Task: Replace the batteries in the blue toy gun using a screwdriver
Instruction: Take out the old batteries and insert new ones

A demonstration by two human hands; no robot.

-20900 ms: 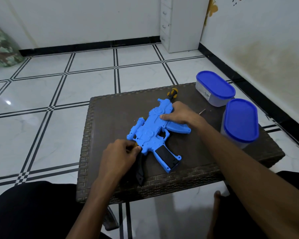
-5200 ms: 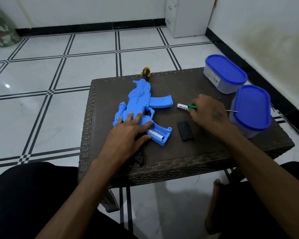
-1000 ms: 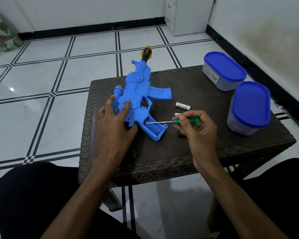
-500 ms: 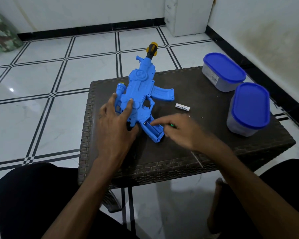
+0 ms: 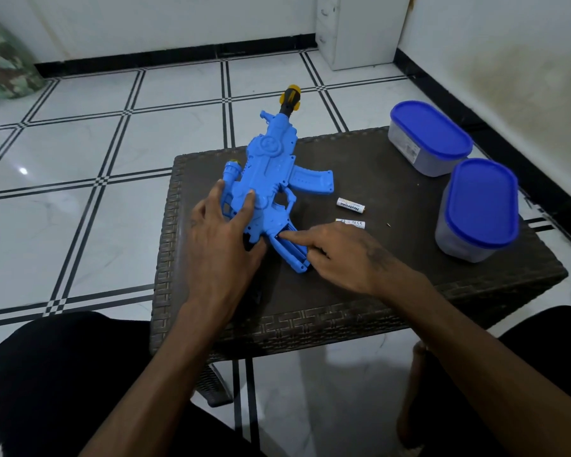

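Blue toy gun on table near left edge, long axis running toward far edge, muzzle past it. Left hand flat on body, fingers straight, pressing. Right hand nearer open grip bay, forefinger poking in, holding nothing visible. Two batteries just right of gun, toward right edge.

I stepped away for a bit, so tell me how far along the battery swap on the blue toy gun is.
Done: the grip compartment on the blue toy gun is open, and two batteries lie loose on the table. In hand: the left hand steadies the gun while the right hand reaches a finger into the compartment. Left: fitting batteries, refitting the cover and screwing it down. The screwdriver and cover are out of sight.
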